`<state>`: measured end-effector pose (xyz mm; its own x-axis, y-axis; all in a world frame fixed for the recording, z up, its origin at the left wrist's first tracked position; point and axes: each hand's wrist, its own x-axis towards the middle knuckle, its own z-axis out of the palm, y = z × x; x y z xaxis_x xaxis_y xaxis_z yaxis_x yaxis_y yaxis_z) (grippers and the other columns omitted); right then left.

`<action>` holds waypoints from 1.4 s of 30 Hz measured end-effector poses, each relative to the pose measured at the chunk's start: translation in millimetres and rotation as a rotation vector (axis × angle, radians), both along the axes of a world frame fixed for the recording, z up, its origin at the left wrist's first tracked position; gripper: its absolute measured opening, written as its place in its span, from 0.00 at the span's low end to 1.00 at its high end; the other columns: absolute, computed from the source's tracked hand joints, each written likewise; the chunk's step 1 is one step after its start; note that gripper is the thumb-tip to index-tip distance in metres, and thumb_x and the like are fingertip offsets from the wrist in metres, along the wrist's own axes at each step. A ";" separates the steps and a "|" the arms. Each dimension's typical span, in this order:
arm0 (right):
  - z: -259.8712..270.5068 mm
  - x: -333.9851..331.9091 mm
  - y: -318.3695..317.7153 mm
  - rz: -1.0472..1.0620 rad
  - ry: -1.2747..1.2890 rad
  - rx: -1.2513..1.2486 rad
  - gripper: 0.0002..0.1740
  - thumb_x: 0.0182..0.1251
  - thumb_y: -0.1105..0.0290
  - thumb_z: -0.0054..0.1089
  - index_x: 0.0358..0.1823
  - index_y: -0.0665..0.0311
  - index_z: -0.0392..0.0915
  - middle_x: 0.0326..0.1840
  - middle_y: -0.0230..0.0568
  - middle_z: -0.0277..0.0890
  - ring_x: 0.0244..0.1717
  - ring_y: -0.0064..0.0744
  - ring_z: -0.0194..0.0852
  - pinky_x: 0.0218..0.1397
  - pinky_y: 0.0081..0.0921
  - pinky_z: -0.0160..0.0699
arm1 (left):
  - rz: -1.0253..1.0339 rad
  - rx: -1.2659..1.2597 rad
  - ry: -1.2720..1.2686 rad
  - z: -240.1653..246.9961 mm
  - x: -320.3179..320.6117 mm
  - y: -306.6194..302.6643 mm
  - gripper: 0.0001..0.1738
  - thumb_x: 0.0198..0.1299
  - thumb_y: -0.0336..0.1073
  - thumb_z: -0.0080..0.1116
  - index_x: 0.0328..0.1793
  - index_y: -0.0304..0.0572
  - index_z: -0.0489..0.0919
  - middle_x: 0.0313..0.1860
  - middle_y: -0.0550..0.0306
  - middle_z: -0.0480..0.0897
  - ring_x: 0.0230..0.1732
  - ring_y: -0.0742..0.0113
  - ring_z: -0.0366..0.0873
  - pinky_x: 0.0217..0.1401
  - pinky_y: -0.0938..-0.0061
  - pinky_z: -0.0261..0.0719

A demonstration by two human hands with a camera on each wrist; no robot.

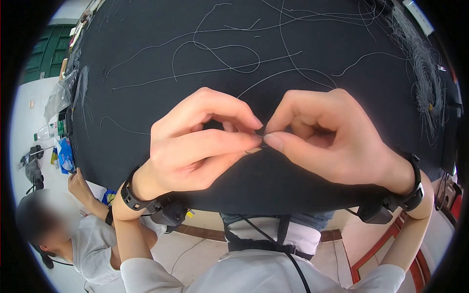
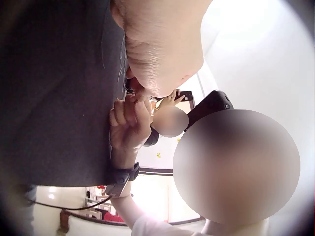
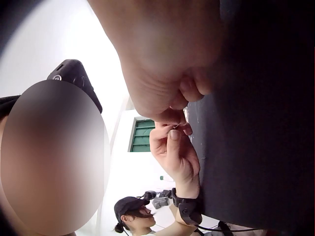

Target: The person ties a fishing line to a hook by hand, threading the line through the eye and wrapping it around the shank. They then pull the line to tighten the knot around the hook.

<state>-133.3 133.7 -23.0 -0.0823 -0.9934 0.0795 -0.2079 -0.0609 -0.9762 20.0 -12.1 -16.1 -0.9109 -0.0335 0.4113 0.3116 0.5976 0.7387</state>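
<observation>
Over the near part of the black table (image 1: 195, 205), my two hands meet at the fingertips. My left hand (image 1: 183, 154) pinches a thin grey wire (image 3: 178, 126) between thumb and finger; only a short bit of it shows. From the other side my right hand (image 1: 354, 144) pinches at the same spot, thumb against forefinger, its other fingers curled in. A strand of grey wire (image 1: 288, 70) curves over the cloth behind the hands. Another short strand (image 1: 124, 128) runs out from beside the left hand. In the left wrist view, the joined fingertips are mostly hidden.
Several long loose wires (image 1: 210, 48) lie across the far table. A thick bundle of grey wires (image 1: 427, 83) lies along the right edge. On the left edge are clear plastic bags (image 1: 59, 100), a bottle (image 1: 46, 132) and a blue packet (image 1: 65, 154). Another person (image 1: 93, 249) sits at the left.
</observation>
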 end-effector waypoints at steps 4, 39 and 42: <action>0.2 0.3 -0.1 -0.002 0.004 0.006 0.02 0.57 0.76 0.56 0.30 0.67 0.74 0.07 0.24 0.55 0.11 0.11 0.45 0.17 0.16 0.40 | 0.025 -0.007 0.034 -0.8 -1.6 1.2 0.12 0.36 0.15 0.63 0.31 0.32 0.81 0.36 0.48 0.77 0.30 0.68 0.74 0.25 0.83 0.73; 1.3 1.9 0.8 -0.010 -0.005 0.052 0.03 0.59 0.74 0.56 0.30 0.67 0.73 0.10 0.25 0.61 0.11 0.10 0.51 0.15 0.15 0.44 | 0.019 0.211 -0.074 1.4 3.6 -2.9 0.07 0.46 0.20 0.59 0.33 0.34 0.78 0.37 0.46 0.74 0.32 0.70 0.74 0.31 0.82 0.73; 1.4 3.0 0.7 -0.013 0.022 0.046 0.04 0.58 0.74 0.57 0.30 0.67 0.73 0.10 0.26 0.62 0.11 0.11 0.53 0.15 0.15 0.45 | 0.050 0.207 -0.053 0.6 2.9 -3.7 0.09 0.44 0.18 0.59 0.33 0.33 0.79 0.36 0.47 0.75 0.32 0.70 0.74 0.32 0.81 0.73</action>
<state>-130.4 134.4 -21.7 -0.0939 -0.9949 0.0360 -0.2294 -0.0136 -0.9732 22.9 -15.8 -15.5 -0.9260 -0.1583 0.3428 0.2431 0.4449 0.8619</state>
